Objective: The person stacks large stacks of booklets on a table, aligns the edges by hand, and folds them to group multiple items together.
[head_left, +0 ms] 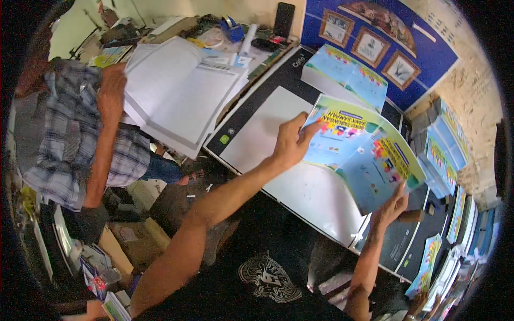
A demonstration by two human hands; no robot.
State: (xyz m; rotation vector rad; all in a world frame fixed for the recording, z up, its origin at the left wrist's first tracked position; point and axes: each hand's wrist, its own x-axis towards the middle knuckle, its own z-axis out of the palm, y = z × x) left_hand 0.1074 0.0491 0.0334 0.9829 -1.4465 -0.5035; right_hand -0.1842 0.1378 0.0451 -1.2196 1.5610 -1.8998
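Note:
A glossy blue and yellow printed cover sheet (350, 152) is held up over the table, bowed along its middle. My left hand (292, 140) pinches its left edge between thumb and fingers. At its lower right corner, my right hand (392, 207) is closed on the same sheet. Beneath lies a white surface (316, 195) that looks like paper or board, set on a black mat (270, 75). Just behind the sheet stands a thick stack of matching printed sheets (345, 77).
To the left, a person in a plaid shirt (101, 150) holds large white sheets (171, 96). Stacks of blue booklets (441, 150) line the right wall. A blue tape dispenser (231, 29) and a black phone (284, 20) are at the back. An open cardboard box (134, 241) sits lower left.

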